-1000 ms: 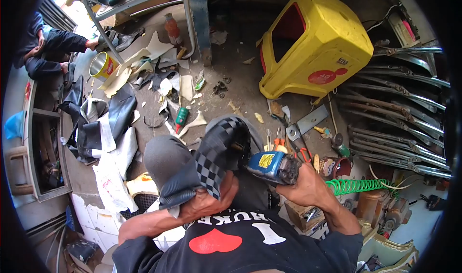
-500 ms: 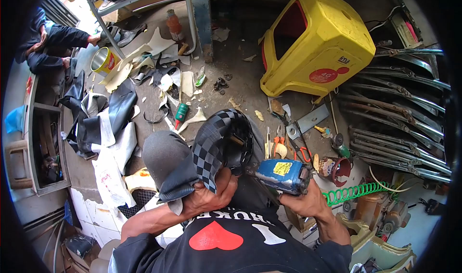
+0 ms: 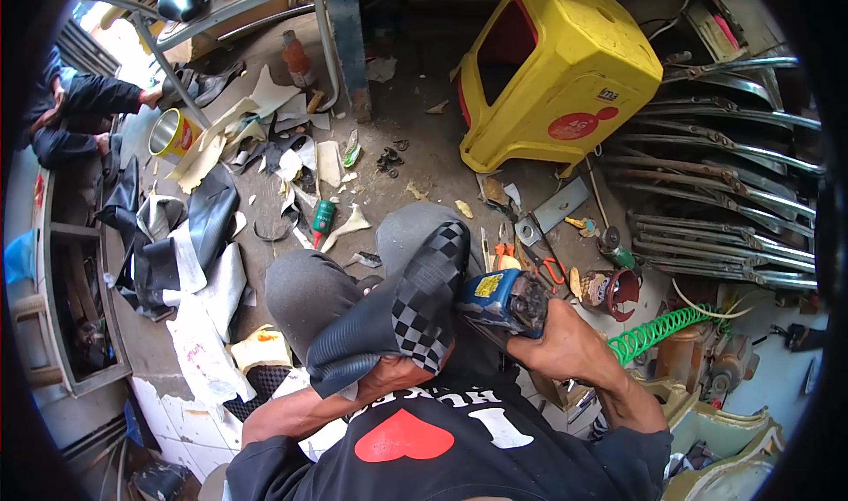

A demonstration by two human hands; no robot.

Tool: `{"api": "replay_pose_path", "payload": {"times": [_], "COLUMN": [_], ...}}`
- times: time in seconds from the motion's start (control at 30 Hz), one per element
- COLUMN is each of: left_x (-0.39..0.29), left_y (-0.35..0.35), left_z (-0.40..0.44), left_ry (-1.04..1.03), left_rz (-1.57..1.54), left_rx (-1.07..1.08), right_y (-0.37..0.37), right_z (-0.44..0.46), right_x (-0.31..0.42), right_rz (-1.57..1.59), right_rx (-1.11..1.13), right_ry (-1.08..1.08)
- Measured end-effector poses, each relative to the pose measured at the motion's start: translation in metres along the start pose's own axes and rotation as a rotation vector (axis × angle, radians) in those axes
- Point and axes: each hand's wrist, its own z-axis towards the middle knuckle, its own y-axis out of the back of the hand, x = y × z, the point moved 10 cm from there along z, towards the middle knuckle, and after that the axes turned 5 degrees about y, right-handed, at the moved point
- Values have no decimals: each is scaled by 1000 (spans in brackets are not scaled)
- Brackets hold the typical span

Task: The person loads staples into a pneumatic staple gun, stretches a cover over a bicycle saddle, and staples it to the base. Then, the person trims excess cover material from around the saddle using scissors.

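A motorcycle seat [image 3: 422,302] with a black-and-grey checkered cover and a ribbed dark side leans across my lap, against my grey-trousered knees. My left hand [image 3: 402,373] is closed on its near edge; some fingers are hidden behind the cover. My right hand [image 3: 570,346] is wrapped around the handle of a blue staple gun [image 3: 495,299] with a yellow label. The gun's nose points left, close to the seat's right edge; whether they touch is hidden. A green coiled air hose [image 3: 662,331] extends to the right from behind my right wrist.
Scissors with orange handles [image 3: 554,269], pliers [image 3: 503,249] and a broken dark red cup [image 3: 623,293] lie ahead to the right. A yellow stool [image 3: 565,77] stands beyond, beside stacked chrome tubes [image 3: 724,174]. Material scraps [image 3: 208,209] and a green bottle [image 3: 323,218] cover the left floor. Another person [image 3: 75,103] sits far left.
The seat has turned, so its hollow underside no longer shows and my other knee is visible behind it. My right hand and the staple gun have shifted slightly. The camera view has shifted a little.
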Motion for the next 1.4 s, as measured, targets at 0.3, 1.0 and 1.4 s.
{"api": "replay_pose_path", "payload": {"times": [0.3,1.0,1.4], "left_x": [-8,139,158], "left_y": [-3,19,0], "left_z": [-13,12,-44], "left_ry": [62,932,944], "left_rz": [-22,-2104,-1741], "left_rx": [61,-533,-570], "right_y": [23,-9,36], "right_z": [-11,117,64], "right_x": [-9,-97,167], "right_rz": [387,265,456], "right_rx": [-132,-756,-324], "right_ry": [306,396,1065]}}
